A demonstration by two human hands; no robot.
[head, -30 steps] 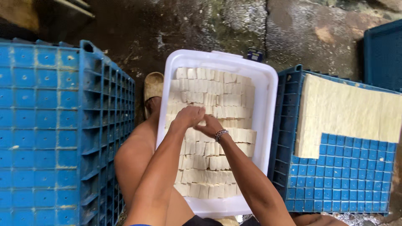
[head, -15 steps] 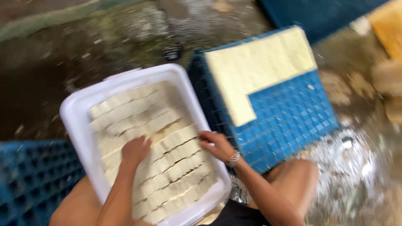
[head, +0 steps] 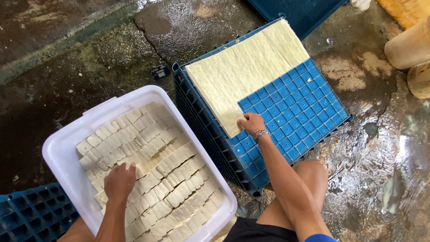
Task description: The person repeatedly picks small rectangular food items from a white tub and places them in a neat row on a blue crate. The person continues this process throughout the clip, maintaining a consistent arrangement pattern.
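A white plastic tub (head: 67, 139) sits between my knees, packed with several rows of pale tofu blocks (head: 165, 166). My left hand (head: 120, 180) lies flat on the blocks at the tub's near left, fingers together, holding nothing. To the right stands an upturned blue crate (head: 300, 107) bearing a large pale tofu slab (head: 244, 74) cut into an L shape. My right hand (head: 251, 123), with a beaded bracelet at the wrist, touches the slab's near cut edge with its fingertips.
Another blue crate (head: 31, 215) sits at the lower left. The floor (head: 371, 157) is wet, dark concrete. A small dark object (head: 160, 72) lies on the floor behind the crate. Tan cylindrical objects (head: 410, 49) stand at the far right; a blue crate edge (head: 300, 11) lies beyond.
My view swung to the right. My right hand left the tub and reached over to the slab on the blue crate; my left hand stayed on the blocks.
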